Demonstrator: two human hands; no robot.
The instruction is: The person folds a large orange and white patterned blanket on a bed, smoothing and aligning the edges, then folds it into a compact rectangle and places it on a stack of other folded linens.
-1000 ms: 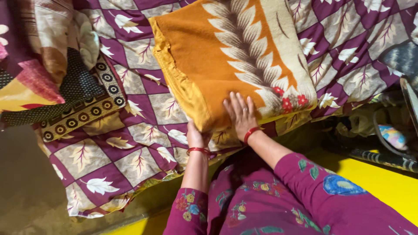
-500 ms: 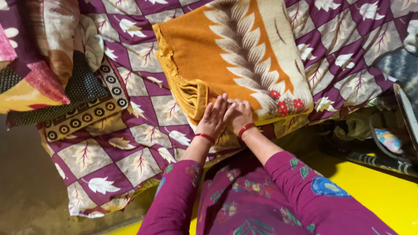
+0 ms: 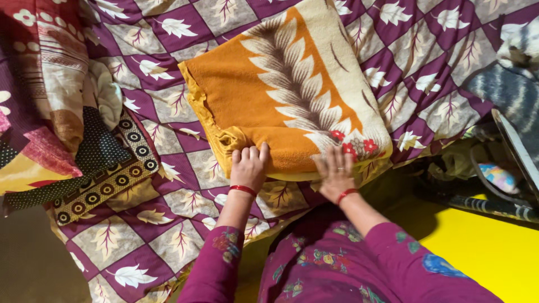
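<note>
head view: the folded orange and cream fleece blanket with a feather pattern (image 3: 286, 95) lay on the purple and beige checked bedspread with leaf prints (image 3: 168, 185), its near edge at the side of the bed. half a second before, both hands had been pressed together at the blanket's near left corner; now they had drawn apart along that edge. the left hand (image 3: 249, 166) sat at the near left corner, fingers curled over the bunched orange fold, seemingly gripping it, though how firmly could not be told. the right hand (image 3: 336, 171) lay flat, fingers spread and holding nothing, on the near right part by the small red flowers, its outline slightly blurred. the blanket itself had kept its place on the bed and looked tidier at the corner, so the spreading of the hands read as smoothing and squaring the fold rather than lifting it.

a crumpled patchwork cloth with a black dotted border (image 3: 95, 163) lay to the left, well apart from the hands. a yellow surface (image 3: 494, 247) showed at the lower right, beside dark clutter under the bed edge.
</note>
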